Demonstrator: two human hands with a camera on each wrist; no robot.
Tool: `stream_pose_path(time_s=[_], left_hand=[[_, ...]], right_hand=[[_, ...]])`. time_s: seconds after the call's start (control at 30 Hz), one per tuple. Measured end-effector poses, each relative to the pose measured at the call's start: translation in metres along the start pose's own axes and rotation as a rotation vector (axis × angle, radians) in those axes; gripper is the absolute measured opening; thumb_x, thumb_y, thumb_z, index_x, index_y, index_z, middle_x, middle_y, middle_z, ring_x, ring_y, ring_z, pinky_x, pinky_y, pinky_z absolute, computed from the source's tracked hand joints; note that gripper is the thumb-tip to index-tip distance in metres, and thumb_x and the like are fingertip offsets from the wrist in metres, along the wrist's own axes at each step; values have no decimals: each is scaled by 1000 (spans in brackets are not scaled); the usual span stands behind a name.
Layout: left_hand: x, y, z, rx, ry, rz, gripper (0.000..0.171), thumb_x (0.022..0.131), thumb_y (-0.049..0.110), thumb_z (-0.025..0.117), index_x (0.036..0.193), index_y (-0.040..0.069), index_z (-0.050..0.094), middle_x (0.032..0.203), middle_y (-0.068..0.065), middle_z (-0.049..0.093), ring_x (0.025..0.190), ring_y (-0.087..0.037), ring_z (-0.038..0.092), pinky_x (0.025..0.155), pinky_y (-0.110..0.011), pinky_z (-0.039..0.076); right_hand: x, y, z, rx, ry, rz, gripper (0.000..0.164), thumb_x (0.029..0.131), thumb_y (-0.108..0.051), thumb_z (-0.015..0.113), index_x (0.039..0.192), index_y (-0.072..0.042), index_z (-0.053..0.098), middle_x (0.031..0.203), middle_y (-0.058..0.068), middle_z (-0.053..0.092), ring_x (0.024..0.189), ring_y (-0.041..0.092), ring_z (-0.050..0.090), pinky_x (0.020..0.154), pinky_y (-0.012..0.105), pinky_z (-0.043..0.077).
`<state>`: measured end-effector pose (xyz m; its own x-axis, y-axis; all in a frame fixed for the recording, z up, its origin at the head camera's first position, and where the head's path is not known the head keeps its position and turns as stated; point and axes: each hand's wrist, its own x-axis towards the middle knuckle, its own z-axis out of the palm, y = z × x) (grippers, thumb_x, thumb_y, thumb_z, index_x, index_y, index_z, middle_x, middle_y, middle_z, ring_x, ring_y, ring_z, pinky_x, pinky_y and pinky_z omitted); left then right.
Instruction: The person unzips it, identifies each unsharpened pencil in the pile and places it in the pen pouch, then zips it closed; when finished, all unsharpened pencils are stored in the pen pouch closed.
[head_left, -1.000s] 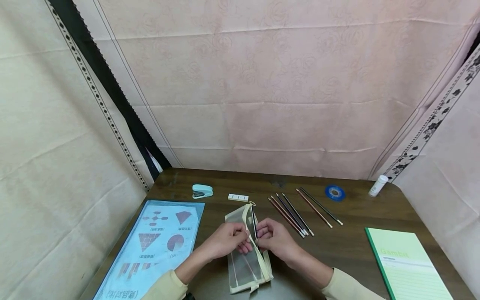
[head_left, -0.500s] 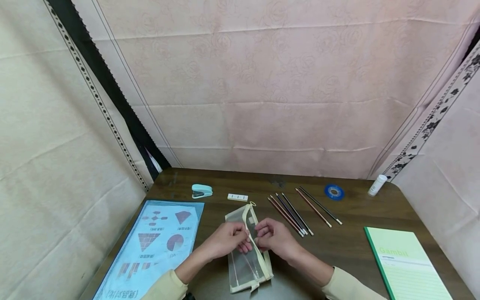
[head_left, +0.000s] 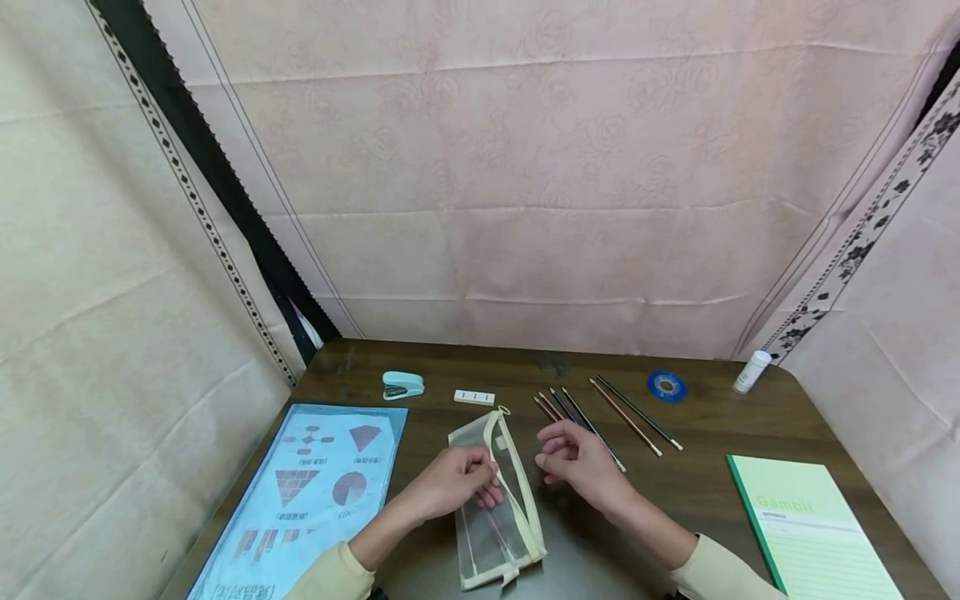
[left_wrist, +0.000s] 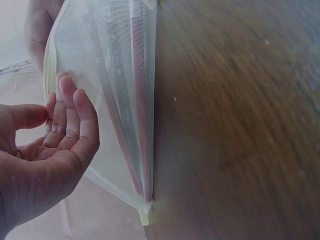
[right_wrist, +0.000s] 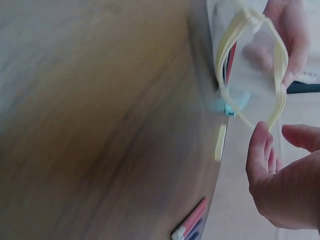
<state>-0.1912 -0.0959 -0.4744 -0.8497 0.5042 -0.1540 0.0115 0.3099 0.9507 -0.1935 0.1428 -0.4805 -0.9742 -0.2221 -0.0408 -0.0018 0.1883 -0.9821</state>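
Note:
A see-through mesh pencil pouch (head_left: 487, 542) with cream trim stands on the table, its zip mouth held apart. My left hand (head_left: 457, 482) pinches the near side of that mouth between thumb and finger. Several pencils (left_wrist: 141, 100) show through the mesh in the left wrist view, lying lengthwise inside. To the right of the pouch, my right hand (head_left: 588, 467) is raised with loosely bent fingers and nothing between them. In the head view it overlaps the lower part of a group of loose pencils (head_left: 595, 427). Seen from the right wrist, the cream rim (right_wrist: 220, 55) gapes wide.
Two more pencils (head_left: 626, 417) lie further right. Along the back are a light blue stapler (head_left: 402, 384), a white eraser (head_left: 474, 397), blue tape (head_left: 667, 386) and a white glue stick (head_left: 752, 372). A blue folder (head_left: 322, 492) lies left, a green notepad (head_left: 817, 525) right.
A dark pencil at the pouch mouth has slipped down inside. My right hand has then drawn away to the right from the pouch. The left hand keeps its hold.

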Motion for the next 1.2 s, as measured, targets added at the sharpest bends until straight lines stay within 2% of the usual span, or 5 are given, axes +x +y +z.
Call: stream_pose_path(time_s=[0.43,0.57,0.7,0.9,1.2], left_hand=[[-2,-2,-2,-1,-14,19,25,100,20,50,90,1,63,83,-13,73,77,-28,72,69,-38,61],[-2,-3,-2,2,-17,16,25,100,21,50,90,2,63,83,-12,73,77,-27,72,69,-38,61],[0,-2,-3,12,-15,19,25,100,21,50,90,2,63,82,-12,74,76,-26,72,68,-37,61],[1,-2,-3,16,-16,14,25,100,21,50,90,3,63,82,-12,74,76,-26,72,69,-37,61],[1,-3,-3,11,-15,11,25,100,21,50,90,2,63,82,-12,74,76,-26,72,69,-40,61]], right_hand=[[2,14,-39,-335,127,-95,33,85,-32,73,115,-28,59,101,1,67,82,14,66,69,24,55],[5,18,-50,-438,179,-156,38,85,-31,74,119,-30,58,108,1,69,93,13,66,80,32,56],[9,21,-60,-486,203,-190,42,85,-27,73,124,-26,56,112,4,68,96,15,66,87,40,56],[17,24,-79,-517,221,-179,41,87,-24,72,125,-22,56,112,7,67,97,15,63,86,32,57],[33,35,-113,-538,260,-185,41,89,-20,70,126,-11,55,116,14,66,107,30,64,90,49,54]])
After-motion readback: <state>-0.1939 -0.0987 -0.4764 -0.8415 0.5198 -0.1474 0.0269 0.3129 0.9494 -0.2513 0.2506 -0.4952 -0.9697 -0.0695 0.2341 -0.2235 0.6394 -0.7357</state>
